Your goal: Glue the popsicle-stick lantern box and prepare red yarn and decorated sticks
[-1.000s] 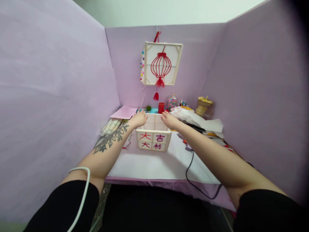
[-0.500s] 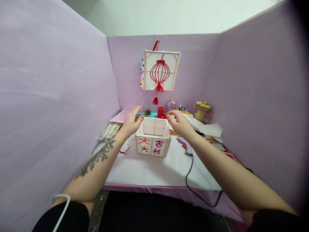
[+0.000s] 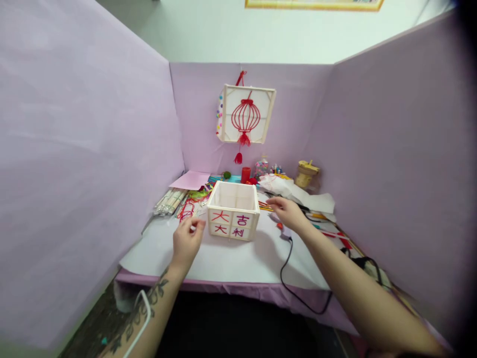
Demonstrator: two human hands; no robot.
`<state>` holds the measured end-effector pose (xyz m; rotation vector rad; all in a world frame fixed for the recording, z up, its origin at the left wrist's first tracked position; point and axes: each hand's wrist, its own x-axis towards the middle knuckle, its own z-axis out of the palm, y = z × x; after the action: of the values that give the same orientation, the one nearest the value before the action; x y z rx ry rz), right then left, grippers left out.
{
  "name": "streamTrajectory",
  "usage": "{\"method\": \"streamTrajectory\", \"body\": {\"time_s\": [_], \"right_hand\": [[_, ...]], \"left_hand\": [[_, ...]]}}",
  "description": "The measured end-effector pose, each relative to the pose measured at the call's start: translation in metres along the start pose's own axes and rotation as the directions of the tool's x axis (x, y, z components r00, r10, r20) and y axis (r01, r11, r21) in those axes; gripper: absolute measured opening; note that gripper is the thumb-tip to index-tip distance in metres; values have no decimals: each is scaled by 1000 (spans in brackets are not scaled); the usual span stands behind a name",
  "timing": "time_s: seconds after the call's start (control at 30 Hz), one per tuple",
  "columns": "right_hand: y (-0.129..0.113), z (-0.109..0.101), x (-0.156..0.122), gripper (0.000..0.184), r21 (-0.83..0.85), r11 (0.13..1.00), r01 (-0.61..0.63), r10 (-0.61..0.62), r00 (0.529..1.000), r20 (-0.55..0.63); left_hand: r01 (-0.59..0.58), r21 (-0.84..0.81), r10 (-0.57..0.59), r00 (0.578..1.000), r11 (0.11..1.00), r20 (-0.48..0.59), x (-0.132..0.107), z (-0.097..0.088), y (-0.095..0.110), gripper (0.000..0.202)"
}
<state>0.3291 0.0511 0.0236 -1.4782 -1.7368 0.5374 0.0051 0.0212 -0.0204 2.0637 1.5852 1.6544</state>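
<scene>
A: Hand status?
B: Left hand (image 3: 189, 237): loosely curled, gap visible between thumb and index. Right hand (image 3: 286, 213): fingers half bent, tips pointing inward, back of hand up.
A: Arms?
B: Left forearm (image 3: 172, 284) angles up and inward, leaf tattoo (image 3: 161, 288) on it. Right forearm (image 3: 346, 268) runs diagonally inward, reaching farther forward.
A: Spacing?
B: Hands well apart, left one nearer the body.

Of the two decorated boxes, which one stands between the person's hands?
The open-topped box on the table, with four characters on its front; the hanging box is higher up, off the table.
</scene>
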Motion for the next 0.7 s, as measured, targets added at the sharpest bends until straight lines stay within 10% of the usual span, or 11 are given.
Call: {"method": "streamTrajectory", "body": {"time_s": [0.3, 0.7], "right_hand": [[31, 53, 77, 38, 287, 958, -20, -14, 993, 116], [39, 39, 49, 23, 303, 953, -4, 0, 1000, 13]], "left_hand": [[147, -51, -135, 973, 988, 189, 12, 40, -21, 30], [268, -257, -166, 919, 928, 358, 74, 50, -47, 25]]}}
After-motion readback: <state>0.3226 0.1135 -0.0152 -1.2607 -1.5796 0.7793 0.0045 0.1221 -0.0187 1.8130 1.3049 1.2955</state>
